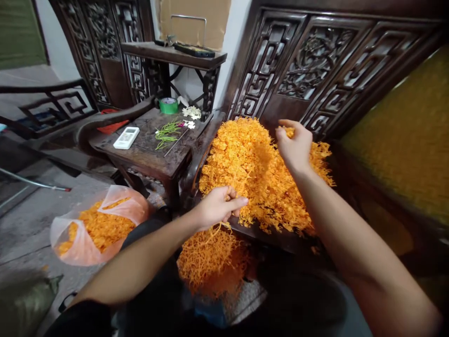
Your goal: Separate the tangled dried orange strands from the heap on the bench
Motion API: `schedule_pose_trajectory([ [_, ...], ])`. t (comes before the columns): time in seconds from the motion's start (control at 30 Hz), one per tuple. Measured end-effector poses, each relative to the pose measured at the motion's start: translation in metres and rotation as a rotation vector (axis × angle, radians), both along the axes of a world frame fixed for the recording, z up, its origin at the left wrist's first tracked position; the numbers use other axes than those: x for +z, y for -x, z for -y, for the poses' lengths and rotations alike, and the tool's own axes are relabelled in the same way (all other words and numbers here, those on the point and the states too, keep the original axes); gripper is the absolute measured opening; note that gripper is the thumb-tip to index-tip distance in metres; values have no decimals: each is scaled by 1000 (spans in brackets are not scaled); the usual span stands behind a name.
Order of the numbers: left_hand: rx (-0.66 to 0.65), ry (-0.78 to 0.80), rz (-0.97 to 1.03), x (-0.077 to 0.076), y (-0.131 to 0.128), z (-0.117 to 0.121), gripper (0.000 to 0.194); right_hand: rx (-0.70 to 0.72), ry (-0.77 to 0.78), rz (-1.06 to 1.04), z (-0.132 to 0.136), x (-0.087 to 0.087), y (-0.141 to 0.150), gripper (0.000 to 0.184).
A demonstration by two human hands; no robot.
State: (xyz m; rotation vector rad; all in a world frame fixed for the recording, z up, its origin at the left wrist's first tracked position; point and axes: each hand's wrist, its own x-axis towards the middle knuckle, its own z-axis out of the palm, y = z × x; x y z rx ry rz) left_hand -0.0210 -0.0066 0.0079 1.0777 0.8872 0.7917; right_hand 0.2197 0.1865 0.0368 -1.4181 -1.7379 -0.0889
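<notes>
A big heap of small orange flower sprigs (259, 173) lies on the seat of a dark carved wooden bench (280, 238). My left hand (219, 206) is closed at the heap's front edge, pinching a bunch of orange sprigs (210, 255) that hangs down below it. My right hand (294, 142) is raised over the back of the heap, fingers curled in a pinch on a few orange pieces.
A clear plastic bag of orange flowers (96, 224) sits on the floor at left. A small dark side table (154, 150) carries a white remote (126, 137), green stems (167, 132), white blossoms (191, 112) and a green tape roll (169, 105). A carved backrest (315, 65) rises behind.
</notes>
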Motion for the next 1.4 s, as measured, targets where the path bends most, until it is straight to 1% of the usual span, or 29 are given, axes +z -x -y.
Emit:
schedule_pose_trajectory([
  [0.07, 6, 13, 14, -2, -3, 0, 29, -49, -48, 87, -27, 7, 12, 38],
  [0.1, 9, 17, 26, -2, -4, 1, 29, -66, -53, 131, -38, 8, 18, 39],
  [0.13, 11, 20, 38, -2, -4, 0, 29, -73, -40, 193, -47, 7, 23, 44],
  [0.17, 15, 19, 48, -2, -4, 0, 29, -74, -14, 258, -56, 4, 28, 54],
  [0.23, 25, 5, 57, -3, -4, 0, 30, -43, 76, 388, -69, -8, 37, 77],
  [0.27, 27, -1, 57, -3, -4, 0, 30, -20, 138, 448, -74, -17, 41, 86],
  [0.3, 26, -4, 55, -3, -4, 0, 31, 4, 209, 498, -79, -26, 44, 92],
  [0.37, 16, -4, 49, -4, -3, 0, 31, 34, 359, 558, -86, -43, 49, 96],
  [0.43, 7, -7, 46, -5, -2, 1, 32, 45, 480, 580, -89, -55, 51, 96],
  [0.5, 5, -19, 48, -4, -2, 1, 33, 65, 552, 579, -91, -60, 49, 99],
  [0.57, 10, -28, 53, -3, -2, 2, 34, 113, 596, 524, -92, -61, 44, 105],
  [0.63, 15, -38, 50, -1, -3, 2, 34, 176, 626, 391, -95, -58, 36, 111],
  [0.7, 11, -52, 52, 1, -3, 3, 33, 218, 635, 258, -100, -52, 27, 109],
  [0.8, 10, -62, 55, 3, -3, 4, 31, 244, 608, 157, -112, -37, 13, 89],
  [0.87, 19, -59, 45, 4, -2, 5, 30, 252, 526, 60, -119, -28, 3, 75],
  [0.93, 19, -55, 36, 4, -1, 6, 30, 235, 405, -55, -123, -22, -7, 72],
  [1.0, 16, -45, 38, 5, 1, 6, 30, 197, 289, -116, -122, -22, -15, 73],
  [1.03, 16, -39, 40, 5, 1, 6, 30, 176, 244, -109, -120, -23, -17, 71],
  [1.13, 13, -38, 40, 6, 1, 5, 32, 151, 155, 4, -111, -31, -16, 60],
  [1.2, 5, -57, 29, 7, 1, 5, 34, 176, 175, 88, -106, -36, -10, 54],
  [1.27, -2, -70, 14, 8, 2, 5, 36, 201, 250, 150, -105, -39, -1, 52],
  [1.4, -8, -68, -13, 9, 2, 4, 36, 182, 435, 280, -110, -41, 15, 62],
])
